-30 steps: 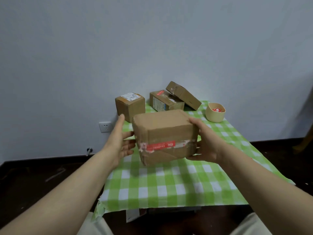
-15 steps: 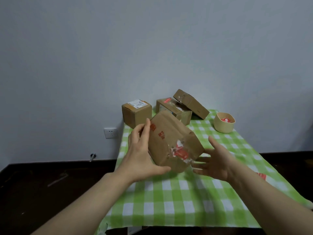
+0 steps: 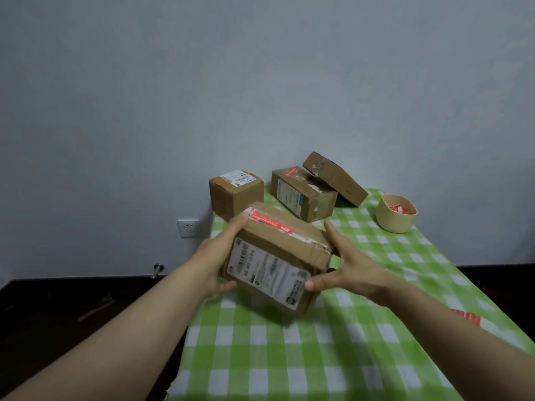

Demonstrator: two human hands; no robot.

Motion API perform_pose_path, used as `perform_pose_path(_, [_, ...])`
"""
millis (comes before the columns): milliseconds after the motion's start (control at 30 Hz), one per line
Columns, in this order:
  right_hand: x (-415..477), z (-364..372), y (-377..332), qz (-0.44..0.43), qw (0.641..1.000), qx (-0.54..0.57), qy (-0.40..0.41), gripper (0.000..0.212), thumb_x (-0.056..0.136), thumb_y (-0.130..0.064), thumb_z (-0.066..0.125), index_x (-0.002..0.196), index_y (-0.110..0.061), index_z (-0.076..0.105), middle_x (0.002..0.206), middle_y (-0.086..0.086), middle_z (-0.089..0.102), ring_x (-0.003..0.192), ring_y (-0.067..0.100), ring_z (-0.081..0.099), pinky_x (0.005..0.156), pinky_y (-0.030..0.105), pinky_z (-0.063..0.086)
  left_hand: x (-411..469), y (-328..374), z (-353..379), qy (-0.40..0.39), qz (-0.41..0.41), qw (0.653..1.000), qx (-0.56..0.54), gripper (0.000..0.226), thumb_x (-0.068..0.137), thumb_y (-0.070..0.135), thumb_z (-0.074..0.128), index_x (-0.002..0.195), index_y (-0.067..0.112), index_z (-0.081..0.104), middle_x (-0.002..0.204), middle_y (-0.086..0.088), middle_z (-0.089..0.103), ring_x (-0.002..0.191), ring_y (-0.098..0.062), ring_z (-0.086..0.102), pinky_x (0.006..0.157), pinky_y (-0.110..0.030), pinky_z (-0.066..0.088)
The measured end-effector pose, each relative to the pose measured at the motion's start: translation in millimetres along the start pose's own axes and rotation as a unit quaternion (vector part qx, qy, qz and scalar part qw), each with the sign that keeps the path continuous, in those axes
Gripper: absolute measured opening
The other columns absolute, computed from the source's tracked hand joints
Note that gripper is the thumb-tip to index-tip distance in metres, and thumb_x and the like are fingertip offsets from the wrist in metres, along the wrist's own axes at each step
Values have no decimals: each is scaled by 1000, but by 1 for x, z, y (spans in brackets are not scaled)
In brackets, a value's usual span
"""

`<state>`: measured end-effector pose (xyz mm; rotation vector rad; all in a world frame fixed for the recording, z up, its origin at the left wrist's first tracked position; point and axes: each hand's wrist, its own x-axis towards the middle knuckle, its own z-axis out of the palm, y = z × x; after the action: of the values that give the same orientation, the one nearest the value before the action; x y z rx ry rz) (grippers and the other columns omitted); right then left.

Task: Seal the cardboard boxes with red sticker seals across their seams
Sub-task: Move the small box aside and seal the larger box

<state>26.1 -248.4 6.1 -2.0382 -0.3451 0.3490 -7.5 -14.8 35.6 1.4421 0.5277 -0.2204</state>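
Observation:
A brown cardboard box is held tilted just above the green checked tablecloth, its white shipping label facing me and a strip of red tape along its top face. My left hand grips its left end, fingers up the side and thumb under. My right hand grips the right end, thumb on the label's lower corner. A beige cup holding red sticker seals stands at the back right. A red sticker sheet lies on the cloth by my right forearm.
Three more cardboard boxes stand at the back of the table: one with a white label, an opened one, and a flat one leaning on it. A wall socket is to the left. Dark floor surrounds the table.
The box has been turned over between my hands: the label face now points toward me and the red-taped face is on top. Both hands have re-gripped its ends.

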Motion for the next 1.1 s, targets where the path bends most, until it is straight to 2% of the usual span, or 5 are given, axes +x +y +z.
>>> perform_pose_path(200, [24,-7,-15,140,947,286,35,65,55,-44,76,112,-17,59,109,12,64,103,27,62,90,46,52,33,23,-8,38,25,994,-95,83,74,74,50,127,10,50,128,-15,51,114,-28,51,82,-37,44])
perform_pose_path(333, [46,-13,-22,175,902,389,73,61,57,-43,76,107,-15,56,108,17,61,103,30,62,91,46,51,52,25,-16,50,18,992,-112,62,85,62,47,115,8,55,120,-17,52,106,-26,52,79,-36,43])
perform_pose_path(600, [131,-22,-87,71,930,306,192,60,66,-45,79,115,-17,59,104,8,67,92,23,65,71,36,57,93,43,-32,70,31,991,-108,45,93,50,40,100,9,57,85,-9,58,77,-19,54,67,-30,42])
perform_pose_path(733, [172,-18,-111,104,889,414,166,40,75,-47,71,94,-16,55,92,10,59,84,25,61,71,41,54,113,54,-38,50,39,991,-119,44,95,49,36,106,10,54,102,-12,59,95,-23,54,64,-29,41])
perform_pose_path(1100, [254,20,-110,-12,959,-80,273,81,57,-66,73,126,-31,49,122,7,37,104,26,50,96,39,47,160,55,-50,72,32,990,-117,42,96,44,38,100,6,56,87,-9,59,84,-22,55,70,-32,44])
